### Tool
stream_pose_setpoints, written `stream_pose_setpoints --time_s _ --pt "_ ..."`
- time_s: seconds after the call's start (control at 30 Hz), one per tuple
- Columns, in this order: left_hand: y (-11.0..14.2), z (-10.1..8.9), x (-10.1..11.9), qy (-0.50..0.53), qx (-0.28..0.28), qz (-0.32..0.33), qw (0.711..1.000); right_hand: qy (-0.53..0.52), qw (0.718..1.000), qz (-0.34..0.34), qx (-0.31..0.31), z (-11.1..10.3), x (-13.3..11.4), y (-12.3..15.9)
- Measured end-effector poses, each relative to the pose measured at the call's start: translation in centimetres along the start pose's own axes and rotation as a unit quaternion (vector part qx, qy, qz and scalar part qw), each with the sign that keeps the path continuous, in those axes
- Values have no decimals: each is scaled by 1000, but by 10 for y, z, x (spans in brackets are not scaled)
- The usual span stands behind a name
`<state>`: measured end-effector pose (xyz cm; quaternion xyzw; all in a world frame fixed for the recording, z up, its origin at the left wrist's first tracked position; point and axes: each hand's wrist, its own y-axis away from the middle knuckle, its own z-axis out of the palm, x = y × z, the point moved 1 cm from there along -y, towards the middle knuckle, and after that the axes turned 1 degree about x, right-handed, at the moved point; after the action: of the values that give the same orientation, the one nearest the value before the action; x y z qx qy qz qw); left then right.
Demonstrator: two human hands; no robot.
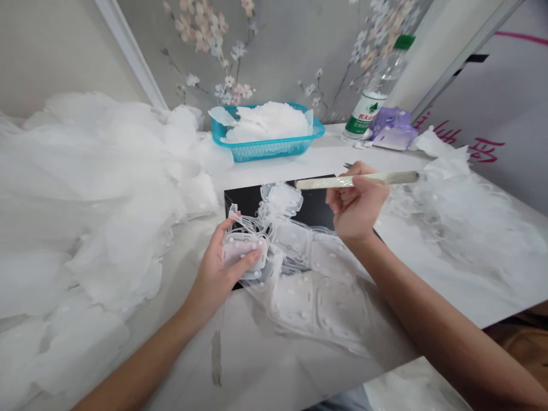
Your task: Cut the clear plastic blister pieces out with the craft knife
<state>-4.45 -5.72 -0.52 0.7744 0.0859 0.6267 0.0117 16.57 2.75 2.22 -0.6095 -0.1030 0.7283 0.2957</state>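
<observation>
Translucent panel (pixel 240 253) in left hand (pixel 218 271) seems apart from right hand's (pixel 358 205) stick (pixel 327 182).

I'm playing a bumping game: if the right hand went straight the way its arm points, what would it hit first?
Probably the right end of the blue basket, if the right hand clears the black mat; its height is hard to tell from one picture.

Basket (pixel 274 149) behind, bottle (pixel 363 114) behind right, heaps (pixel 111 188) left

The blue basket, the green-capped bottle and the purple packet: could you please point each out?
Blue basket (pixel 274 149): head view, front wall.
Green-capped bottle (pixel 365 109): head view, label.
Purple packet (pixel 391 127): head view, middle.
</observation>
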Motion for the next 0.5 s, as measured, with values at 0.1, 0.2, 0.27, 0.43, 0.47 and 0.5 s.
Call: stream_pose_setpoints --time_s 0.1,0.2,0.27,0.43,0.47,0.5 --pt "0 0 0 -23 -11 7 1000 56 997 44 -44 1 4 2" --pt "0 0 0 -27 -6 21 999 76 991 95 -51 6 5 6" --pt "0 0 0 -22 -7 22 999 59 990 122 -29 10 5 6" --pt "1 0 1 -31 -8 20 999 -50 967 249 -1 14 1 2" --pt "1 0 1 -30 -14 14 999 -67 954 290 -30 15 0 2" --pt "1 0 1 -27 -23 4 999 -75 943 318 -66 16 -2 3"
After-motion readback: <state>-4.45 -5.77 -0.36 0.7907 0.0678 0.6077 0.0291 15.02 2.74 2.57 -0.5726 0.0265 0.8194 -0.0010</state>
